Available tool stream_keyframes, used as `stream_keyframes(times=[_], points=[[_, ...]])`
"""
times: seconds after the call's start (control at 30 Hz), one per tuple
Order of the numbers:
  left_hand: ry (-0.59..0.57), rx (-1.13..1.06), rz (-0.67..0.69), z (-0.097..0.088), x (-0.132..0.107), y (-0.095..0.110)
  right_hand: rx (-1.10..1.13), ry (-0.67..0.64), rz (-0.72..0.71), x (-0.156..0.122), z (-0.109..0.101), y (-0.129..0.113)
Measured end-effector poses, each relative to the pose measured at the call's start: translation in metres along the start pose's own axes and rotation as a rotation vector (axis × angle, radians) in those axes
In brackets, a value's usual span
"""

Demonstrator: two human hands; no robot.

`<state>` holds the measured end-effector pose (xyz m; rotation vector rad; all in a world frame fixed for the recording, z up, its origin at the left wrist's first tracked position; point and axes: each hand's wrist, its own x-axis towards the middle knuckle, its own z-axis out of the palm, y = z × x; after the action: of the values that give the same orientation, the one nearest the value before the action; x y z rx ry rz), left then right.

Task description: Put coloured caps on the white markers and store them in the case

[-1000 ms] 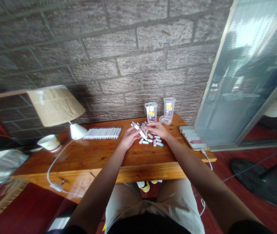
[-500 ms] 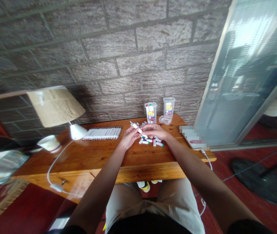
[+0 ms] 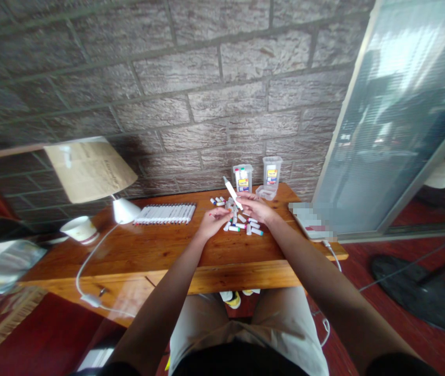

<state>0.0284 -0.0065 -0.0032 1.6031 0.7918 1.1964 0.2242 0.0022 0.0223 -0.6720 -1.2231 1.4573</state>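
Observation:
My right hand (image 3: 256, 209) is shut on a white marker (image 3: 231, 192), which it holds tilted up above the wooden desk (image 3: 155, 250). My left hand (image 3: 213, 221) sits lower and to the left, fingers curled, with a small red cap (image 3: 209, 214) at its fingertips. Between and under the hands lies a pile of loose caps and short markers (image 3: 242, 224). A neat row of white markers (image 3: 165, 213) lies further left on the desk.
Two clear plastic tubs (image 3: 242, 179) (image 3: 272, 171) stand by the brick wall, a lid (image 3: 265, 192) beside them. A desk lamp (image 3: 89, 169) and a paper cup (image 3: 79, 230) stand at the left. A blurred device (image 3: 308, 219) with a cable lies at the right.
Both hands held the marker together before. Now my right hand has lifted it up toward the wall, and my left hand has drawn back and down with the red cap.

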Motion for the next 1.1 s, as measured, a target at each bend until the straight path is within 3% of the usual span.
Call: stream_keyframes(times=[0.13, 0.27, 1.1], points=[[-0.101, 0.146, 0.033, 0.001, -0.001, -0.012, 0.046, 0.121, -0.031, 0.002, -0.007, -0.003], [-0.082, 0.141, 0.035, 0.000, 0.000, -0.014, 0.059, 0.157, -0.015, 0.001, -0.005, -0.004], [-0.113, 0.266, 0.087, -0.004, 0.002, -0.018, 0.130, 0.116, -0.010, -0.003, 0.000, -0.004]])
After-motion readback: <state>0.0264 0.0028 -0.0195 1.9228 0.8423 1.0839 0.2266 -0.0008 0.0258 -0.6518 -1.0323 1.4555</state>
